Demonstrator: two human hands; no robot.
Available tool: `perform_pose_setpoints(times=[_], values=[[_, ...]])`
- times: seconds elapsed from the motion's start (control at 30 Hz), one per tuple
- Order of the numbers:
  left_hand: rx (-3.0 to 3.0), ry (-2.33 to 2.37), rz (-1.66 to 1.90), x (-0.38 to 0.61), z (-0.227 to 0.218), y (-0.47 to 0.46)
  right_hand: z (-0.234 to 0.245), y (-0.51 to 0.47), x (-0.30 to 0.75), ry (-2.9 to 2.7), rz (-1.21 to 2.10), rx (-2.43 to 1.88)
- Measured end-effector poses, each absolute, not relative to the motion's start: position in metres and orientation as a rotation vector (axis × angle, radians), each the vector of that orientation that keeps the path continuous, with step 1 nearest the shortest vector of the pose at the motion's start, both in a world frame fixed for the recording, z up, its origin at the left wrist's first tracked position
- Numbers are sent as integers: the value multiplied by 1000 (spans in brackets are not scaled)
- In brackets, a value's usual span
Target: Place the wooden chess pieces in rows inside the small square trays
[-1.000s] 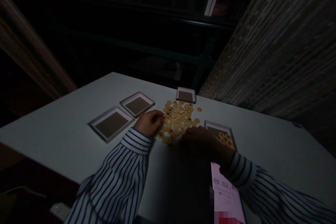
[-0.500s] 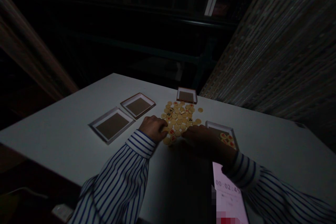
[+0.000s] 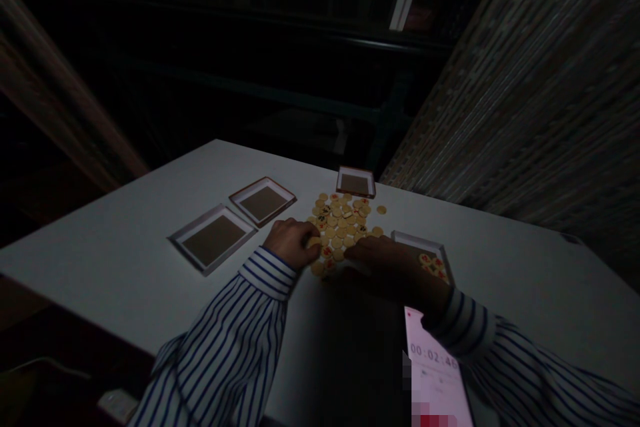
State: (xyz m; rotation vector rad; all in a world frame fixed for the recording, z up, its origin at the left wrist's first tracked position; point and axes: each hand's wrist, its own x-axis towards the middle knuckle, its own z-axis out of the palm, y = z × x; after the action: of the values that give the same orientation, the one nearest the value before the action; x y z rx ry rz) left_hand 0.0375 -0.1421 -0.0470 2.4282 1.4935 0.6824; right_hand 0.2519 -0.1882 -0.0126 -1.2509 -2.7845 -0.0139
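A loose cluster of round wooden xiangqi pieces (image 3: 337, 231) lies on the white table, several showing red or black characters and many plain side up. At the cluster's left edge, my left hand (image 3: 291, 243) has thumb and fingers curled around one plain xiangqi piece (image 3: 314, 241). My right hand (image 3: 383, 263) is stretched low over the cluster's near right side, palm down, in shadow; its fingertips are beside the pieces and its underside is hidden. To its right, a shallow box (image 3: 417, 240) contains several red-marked pieces (image 3: 433, 265), partly covered by my right forearm.
Two shallow trays, a white-rimmed one (image 3: 213, 238) and a brown-rimmed one (image 3: 263, 202), lie left of the cluster. Another small tray (image 3: 356, 183) stands behind it. A lit phone (image 3: 435, 367) with a timer lies under my right wrist. Bead-like curtains (image 3: 525, 80) hang at right.
My left thumb and fingers have shifted slightly, and the plain piece shows more clearly between them. My right hand has moved very little. The phone's timer has advanced.
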Motion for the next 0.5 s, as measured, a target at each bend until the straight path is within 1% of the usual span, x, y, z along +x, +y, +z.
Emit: perform_pose_setpoints(times=[0.17, 0.27, 0.5], values=[[1899, 1374, 1049, 37, -43, -141, -14, -186, 252, -2744, -44, -1253], [1527, 1276, 1192, 37, -37, -141, -15, -184, 251, -2717, -46, -1270], [1047, 1081, 1259, 36, -33, -141, -15, -183, 249, -2651, -56, -1260]])
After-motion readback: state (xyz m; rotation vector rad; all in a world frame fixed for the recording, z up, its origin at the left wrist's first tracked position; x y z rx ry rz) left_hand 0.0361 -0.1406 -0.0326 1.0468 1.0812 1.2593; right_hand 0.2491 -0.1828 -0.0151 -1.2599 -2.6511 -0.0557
